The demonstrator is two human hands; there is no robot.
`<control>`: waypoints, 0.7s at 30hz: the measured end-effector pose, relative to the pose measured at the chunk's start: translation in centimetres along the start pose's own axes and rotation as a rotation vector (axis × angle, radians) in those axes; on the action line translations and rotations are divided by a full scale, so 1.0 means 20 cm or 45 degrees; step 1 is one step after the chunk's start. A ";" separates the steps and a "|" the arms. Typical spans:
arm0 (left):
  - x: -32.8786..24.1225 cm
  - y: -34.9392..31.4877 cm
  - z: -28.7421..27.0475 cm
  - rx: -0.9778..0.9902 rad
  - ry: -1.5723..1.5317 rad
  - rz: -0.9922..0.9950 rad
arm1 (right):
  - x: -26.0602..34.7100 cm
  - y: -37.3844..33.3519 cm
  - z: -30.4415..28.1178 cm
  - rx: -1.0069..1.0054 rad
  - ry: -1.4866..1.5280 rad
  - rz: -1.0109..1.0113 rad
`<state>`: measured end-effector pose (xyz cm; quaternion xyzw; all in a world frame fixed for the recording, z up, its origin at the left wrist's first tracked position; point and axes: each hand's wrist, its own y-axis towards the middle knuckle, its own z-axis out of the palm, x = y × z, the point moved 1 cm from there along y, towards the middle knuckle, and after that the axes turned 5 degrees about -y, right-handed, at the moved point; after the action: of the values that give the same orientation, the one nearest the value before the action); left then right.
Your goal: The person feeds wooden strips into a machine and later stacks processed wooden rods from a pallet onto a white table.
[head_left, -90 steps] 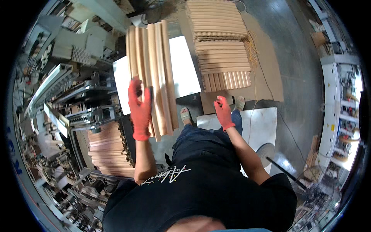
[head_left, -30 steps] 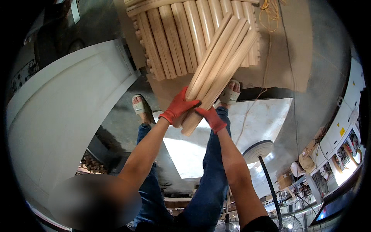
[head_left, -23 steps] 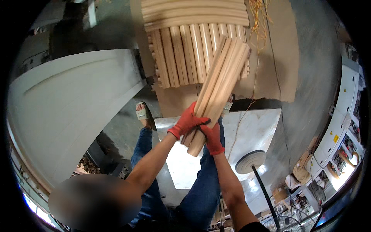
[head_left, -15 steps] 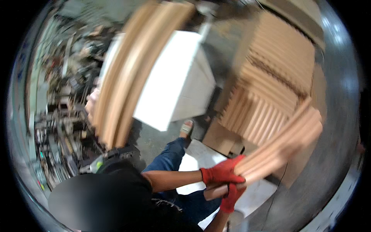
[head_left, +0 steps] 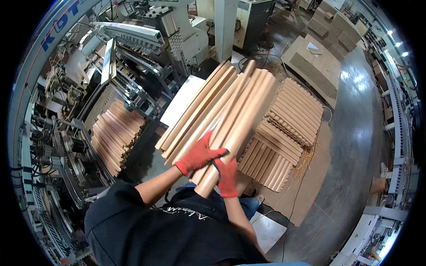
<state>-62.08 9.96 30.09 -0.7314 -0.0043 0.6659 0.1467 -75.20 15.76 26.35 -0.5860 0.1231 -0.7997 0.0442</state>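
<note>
A bundle of several long, rounded wooden slats [head_left: 250, 113] slants up and away from me, its near ends close to my body. My left hand [head_left: 199, 155], in a red glove, grips the bundle from its left side near the lower end. My right hand [head_left: 227, 177], also gloved in red, clasps the right side just below, its thumb over the wood. Immediately left of the bundle, more wooden slats [head_left: 195, 113] lie side by side on a white surface [head_left: 179, 106], partly hidden by what I hold.
Right of me, stacked wooden slats [head_left: 295, 115] stand on brown cardboard [head_left: 313, 186], with an orange cord [head_left: 313, 153] alongside. To the left, another slat pile [head_left: 115, 137] sits beside machinery [head_left: 133, 91]. Boards [head_left: 315, 66] are piled at the far right. A white panel [head_left: 268, 232] lies low near my legs.
The view has turned, and the bundle has swung from beside the right-hand stack to next to the slats on the white surface. Both hands still grip it.
</note>
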 end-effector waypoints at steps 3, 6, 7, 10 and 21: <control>-0.02 0.15 -0.20 -0.033 0.124 0.031 | -0.09 0.18 0.19 -0.021 0.003 -0.088; 0.08 0.21 -0.36 -0.053 0.063 -0.021 | -0.12 0.26 0.34 -0.053 -0.155 -0.045; 0.10 0.22 -0.38 -0.096 0.088 -0.055 | -0.14 0.28 0.37 -0.066 -0.205 -0.058; 0.07 0.23 -0.48 -0.080 0.764 -0.103 | -0.19 0.28 0.37 -0.176 -0.798 -0.074; 0.43 0.67 -0.68 -0.029 0.996 -0.011 | -0.33 0.50 0.23 -0.464 -1.673 -0.324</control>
<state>-50.34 -3.90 19.67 -0.9316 0.0415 0.3362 0.1318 -69.53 6.76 19.08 -0.9567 0.1335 -0.2447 -0.0838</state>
